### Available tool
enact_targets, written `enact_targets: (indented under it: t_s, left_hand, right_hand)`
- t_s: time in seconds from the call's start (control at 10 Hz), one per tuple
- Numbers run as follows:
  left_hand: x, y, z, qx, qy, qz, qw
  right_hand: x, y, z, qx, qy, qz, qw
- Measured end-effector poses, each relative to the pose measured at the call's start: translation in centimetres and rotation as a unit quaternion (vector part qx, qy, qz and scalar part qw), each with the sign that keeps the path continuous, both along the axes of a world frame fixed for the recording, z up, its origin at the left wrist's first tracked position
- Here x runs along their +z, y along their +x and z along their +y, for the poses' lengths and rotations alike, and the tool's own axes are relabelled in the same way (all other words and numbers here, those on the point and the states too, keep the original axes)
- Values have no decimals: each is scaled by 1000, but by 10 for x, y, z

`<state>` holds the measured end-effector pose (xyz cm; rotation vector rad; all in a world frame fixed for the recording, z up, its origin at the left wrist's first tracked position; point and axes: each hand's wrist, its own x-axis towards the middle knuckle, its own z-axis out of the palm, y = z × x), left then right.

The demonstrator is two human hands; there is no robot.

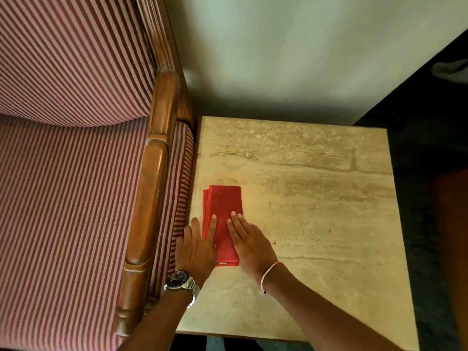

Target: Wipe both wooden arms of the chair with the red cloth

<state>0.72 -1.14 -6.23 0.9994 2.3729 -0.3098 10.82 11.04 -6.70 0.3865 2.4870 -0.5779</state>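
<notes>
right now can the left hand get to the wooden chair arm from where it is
Probably yes. The left hand rests flat on the red cloth at the table's edge, and the wooden chair arm lies just beside it with nothing between.

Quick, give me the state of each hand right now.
Left hand: open, flat, fingers resting on the folded red cloth; gripping nothing.
Right hand: open, flat, fingertips pressing the same cloth on the beige stone table.

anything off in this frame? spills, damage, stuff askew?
Nothing stands out. The red cloth lies folded flat on the stone side table, with the left hand and right hand resting open on it. The chair's wooden arm looks intact. The table's mottling looks like natural veining, not a spill.
</notes>
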Motion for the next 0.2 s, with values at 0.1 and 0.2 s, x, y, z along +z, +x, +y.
enact_targets:
  t_s: [0.1, 0.2]
  left_hand:
    - [18, -13, 18, -13, -51, -19, 998]
    - [43, -22, 46, -35, -63, -33, 997]
  right_hand:
    - [18, -22, 7, -3, -7, -58, 998]
    - [45, -52, 23, -43, -83, -127, 987]
